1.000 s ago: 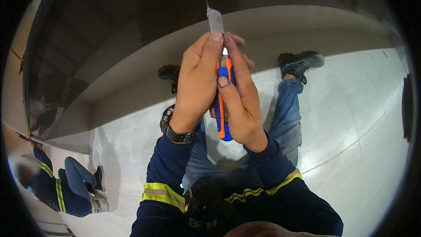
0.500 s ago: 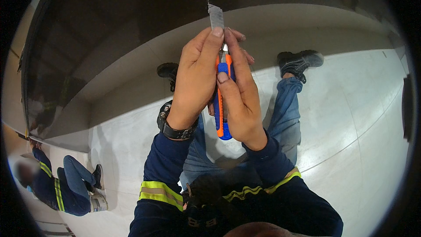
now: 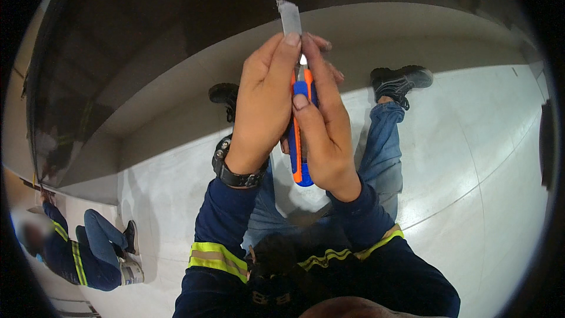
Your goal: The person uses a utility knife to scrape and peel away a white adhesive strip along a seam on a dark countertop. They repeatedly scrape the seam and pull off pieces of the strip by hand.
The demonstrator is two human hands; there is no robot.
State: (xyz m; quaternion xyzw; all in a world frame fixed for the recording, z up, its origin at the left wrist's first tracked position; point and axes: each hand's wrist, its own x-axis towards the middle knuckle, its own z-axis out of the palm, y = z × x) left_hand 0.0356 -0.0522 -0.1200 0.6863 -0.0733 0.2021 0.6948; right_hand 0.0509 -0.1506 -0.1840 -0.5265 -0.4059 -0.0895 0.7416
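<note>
Nearest me I see my own dark sleeves (image 3: 223, 229) with yellow reflective bands, coming up from the lower edge. My left hand (image 3: 265, 100) wears a black watch (image 3: 231, 172) at the wrist; its fingers are drawn together and narrow, thumb and fingertips pinching the grey blade (image 3: 290, 17) that sticks out of the knife (image 3: 299, 141). My right hand (image 3: 321, 129) is wrapped round the knife's blue and orange handle, thumb pressed flat on the blue slider, the other fingers curled behind it. The two hands touch each other along the knife, which stands upright in the middle of the view, its butt end showing below the right palm.

Behind the hands are my legs in blue jeans (image 3: 385, 141) and two black shoes (image 3: 403, 79), planted on a pale, glossy floor (image 3: 471, 171). Beyond the shoes a light base runs along a dark wall panel (image 3: 147, 35), and the blade tip stands against a thin seam in it.

Far off at the lower left, another person (image 3: 88, 247) in dark clothes with yellow bands crouches on the floor.
</note>
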